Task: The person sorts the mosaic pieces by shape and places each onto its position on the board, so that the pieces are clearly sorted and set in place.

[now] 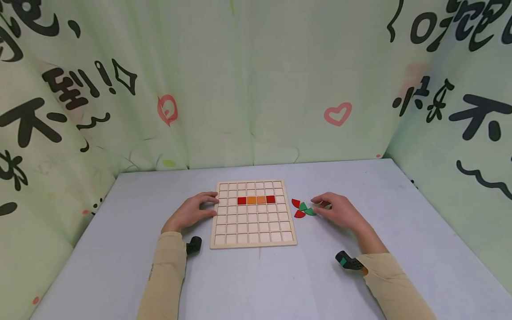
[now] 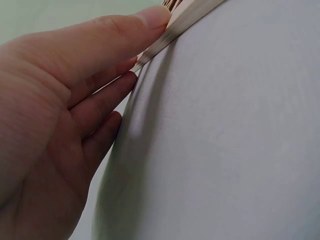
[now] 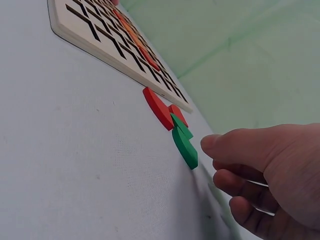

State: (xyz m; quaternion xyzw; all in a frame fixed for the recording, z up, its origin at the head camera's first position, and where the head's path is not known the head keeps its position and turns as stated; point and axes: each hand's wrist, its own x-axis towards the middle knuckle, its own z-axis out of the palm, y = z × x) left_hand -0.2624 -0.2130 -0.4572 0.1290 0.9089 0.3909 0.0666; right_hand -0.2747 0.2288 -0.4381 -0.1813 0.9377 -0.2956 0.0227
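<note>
Below me, on the white table (image 1: 260,284), lies the gridded board (image 1: 231,229) — the left hand (image 1: 191,212), fingers relaxed, touches its left edge. The right hand (image 1: 338,210) holds nothing, fingers loosely bent — just beside red and green pieces (image 1: 310,212) right of the board.

Red, green pieces (image 1: 302,206) between board (image 1: 252,218) and right hand (image 1: 336,210); free room above.

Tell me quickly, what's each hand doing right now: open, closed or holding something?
Left hand: open, touching the left edge of the wooden board.
Right hand: open, fingers loosely curled, holding nothing, near the green pieces.
</note>
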